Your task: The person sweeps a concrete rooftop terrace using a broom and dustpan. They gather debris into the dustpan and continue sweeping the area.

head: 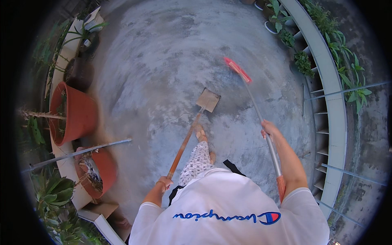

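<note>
My left hand (pixel 165 183) is closed around the wooden handle of a flat-bladed shovel (pixel 208 100). The blade is low in front of my feet, over the concrete floor; whether it touches is unclear. A broom with red bristles (pixel 238 70) extends forward on the right, its grey metal pole gripped by my right hand (pixel 269 128). The pole's orange lower grip (pixel 280 188) runs along my right forearm. The broom head lies farther ahead than the shovel blade and to its right, apart from it.
Large terracotta-coloured pots (pixel 84 114) and a dark pot (pixel 80 73) line the left wall. Along the right runs a low white-topped balustrade (pixel 335 107), with potted plants (pixel 303 62) at its inner side. Metal rods (pixel 104 145) project over both edges.
</note>
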